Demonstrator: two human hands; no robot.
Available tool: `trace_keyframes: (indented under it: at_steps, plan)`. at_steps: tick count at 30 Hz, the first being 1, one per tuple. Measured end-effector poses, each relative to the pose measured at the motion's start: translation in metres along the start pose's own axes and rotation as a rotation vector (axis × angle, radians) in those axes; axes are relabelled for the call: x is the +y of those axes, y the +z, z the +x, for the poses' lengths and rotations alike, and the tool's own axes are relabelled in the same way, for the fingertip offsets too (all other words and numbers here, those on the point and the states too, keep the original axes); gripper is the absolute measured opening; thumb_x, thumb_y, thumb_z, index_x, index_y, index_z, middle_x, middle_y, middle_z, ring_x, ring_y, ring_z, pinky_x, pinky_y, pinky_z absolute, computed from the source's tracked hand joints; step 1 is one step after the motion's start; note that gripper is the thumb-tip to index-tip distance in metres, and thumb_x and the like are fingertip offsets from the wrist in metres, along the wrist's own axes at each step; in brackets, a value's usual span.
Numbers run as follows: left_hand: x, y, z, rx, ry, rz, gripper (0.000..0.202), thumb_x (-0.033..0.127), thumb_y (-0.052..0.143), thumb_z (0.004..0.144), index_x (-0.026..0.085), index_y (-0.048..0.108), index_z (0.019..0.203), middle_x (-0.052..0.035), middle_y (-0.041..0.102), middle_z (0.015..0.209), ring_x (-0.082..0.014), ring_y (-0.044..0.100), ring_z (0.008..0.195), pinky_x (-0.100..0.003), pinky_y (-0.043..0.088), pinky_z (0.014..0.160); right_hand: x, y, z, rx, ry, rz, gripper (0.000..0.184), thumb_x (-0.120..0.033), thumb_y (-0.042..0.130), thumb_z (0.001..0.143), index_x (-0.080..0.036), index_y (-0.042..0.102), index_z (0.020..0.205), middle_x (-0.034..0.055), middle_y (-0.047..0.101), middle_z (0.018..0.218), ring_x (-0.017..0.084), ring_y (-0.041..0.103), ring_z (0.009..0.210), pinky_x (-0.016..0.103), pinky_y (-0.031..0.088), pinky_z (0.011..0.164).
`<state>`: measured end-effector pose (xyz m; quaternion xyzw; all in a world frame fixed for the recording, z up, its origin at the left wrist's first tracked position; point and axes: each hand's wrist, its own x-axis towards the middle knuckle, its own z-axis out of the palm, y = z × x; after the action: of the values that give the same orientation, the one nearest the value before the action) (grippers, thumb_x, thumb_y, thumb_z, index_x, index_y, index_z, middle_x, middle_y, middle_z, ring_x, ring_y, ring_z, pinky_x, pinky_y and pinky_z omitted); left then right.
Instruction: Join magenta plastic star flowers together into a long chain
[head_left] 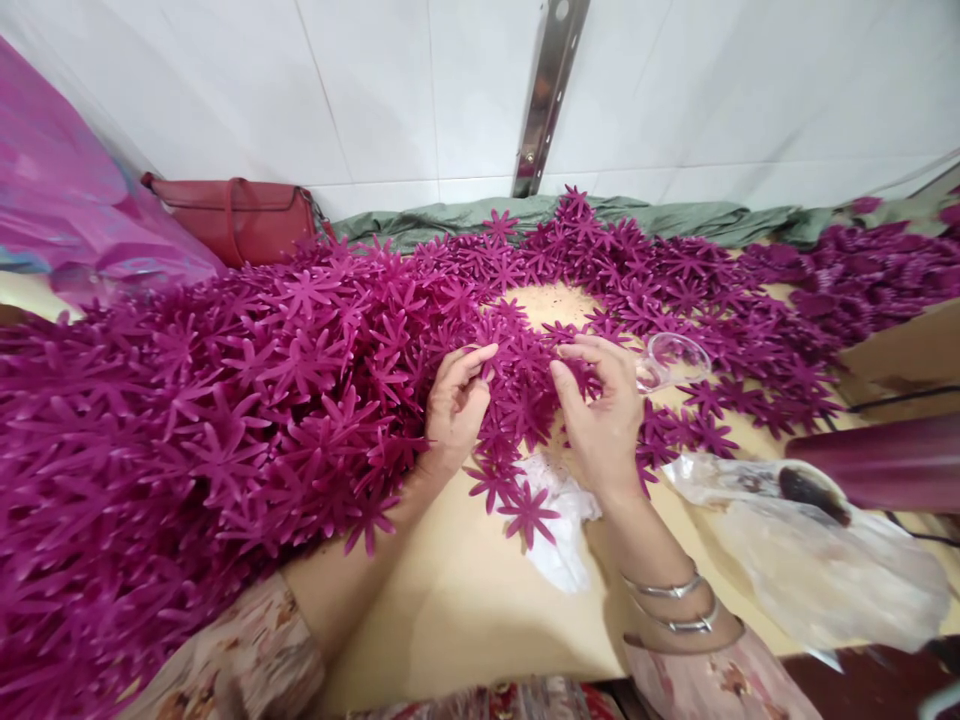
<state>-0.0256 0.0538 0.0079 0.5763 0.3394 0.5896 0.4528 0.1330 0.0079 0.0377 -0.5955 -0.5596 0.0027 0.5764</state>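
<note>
Both hands hover over a heap of magenta artificial flower pieces (300, 340), flat and star-shaped with narrow petals. My left hand (456, 408) is at the heap's right side, fingers half bent and thumb apart from the forefinger. Purple petals show in that gap; I make out nothing plainly held. Across from it, my right hand (606, 415) has its thumb and forefinger apart, with flower pieces behind them. Between the wrists a single flower piece (529, 514) lies partly over a crumpled white tissue (564, 545). Beside my right hand's knuckles is a clear plastic ring-shaped item (679, 358).
A red handbag (232, 215) and a shiny purple bag (82, 180) stand at the back left. Along the tiled wall lies green cloth (442, 222). Clear plastic bag (832, 570), dark purple cylinder (885, 462) and cardboard (907, 355) occupy the right of the tan tabletop (465, 620).
</note>
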Motion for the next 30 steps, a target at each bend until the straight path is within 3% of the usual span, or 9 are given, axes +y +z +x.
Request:
trace_keyframes:
  at_steps: [4, 8, 12, 17, 30]
  plan:
    - [-0.002, 0.002, 0.000, -0.038, -0.060, -0.061, 0.021, 0.024, 0.065, 0.092, 0.022, 0.077, 0.110, -0.0060, 0.070, 0.116, -0.0182, 0.067, 0.110, -0.032, 0.055, 0.102, -0.007, 0.007, -0.006, -0.090, -0.141, -0.076, 0.013, -0.032, 0.070, 0.094, -0.027, 0.073, 0.105, 0.0092, 0.068, 0.122, 0.028, 0.060, 0.121, 0.052, 0.043, 0.110]
    - [-0.002, 0.007, -0.003, -0.090, -0.140, -0.189, 0.021, 0.031, 0.072, 0.089, 0.021, 0.073, 0.107, -0.0051, 0.075, 0.111, -0.0159, 0.071, 0.101, -0.029, 0.058, 0.095, -0.004, 0.010, -0.007, -0.128, -0.179, -0.102, 0.011, -0.034, 0.074, 0.091, -0.028, 0.073, 0.100, 0.0079, 0.070, 0.119, 0.030, 0.060, 0.120, 0.055, 0.042, 0.109]
    - [0.001, 0.009, -0.005, -0.117, -0.166, -0.230, 0.029, 0.030, 0.075, 0.088, 0.022, 0.066, 0.115, -0.0027, 0.075, 0.101, -0.0119, 0.071, 0.089, -0.023, 0.058, 0.085, -0.002, 0.010, -0.008, -0.111, -0.156, -0.097, 0.005, -0.031, 0.071, 0.093, -0.027, 0.072, 0.090, 0.0062, 0.072, 0.112, 0.029, 0.061, 0.115, 0.055, 0.043, 0.107]
    - [0.001, 0.009, -0.003, -0.068, -0.177, -0.263, 0.043, 0.031, 0.079, 0.084, 0.024, 0.059, 0.122, -0.0005, 0.074, 0.094, -0.0123, 0.071, 0.085, -0.024, 0.060, 0.081, -0.004, 0.010, -0.010, -0.131, -0.131, -0.051, 0.008, -0.028, 0.067, 0.095, -0.026, 0.071, 0.088, 0.0057, 0.072, 0.108, 0.026, 0.062, 0.110, 0.049, 0.046, 0.104]
    - [-0.007, 0.008, 0.000, -0.061, -0.272, -0.221, 0.034, 0.032, 0.082, 0.079, 0.020, 0.064, 0.106, -0.0009, 0.074, 0.089, -0.0110, 0.069, 0.078, -0.021, 0.056, 0.074, 0.000, 0.012, -0.009, -0.139, 0.034, 0.071, 0.013, -0.026, 0.054, 0.100, -0.023, 0.062, 0.090, 0.0058, 0.067, 0.095, 0.022, 0.063, 0.097, 0.039, 0.048, 0.092]
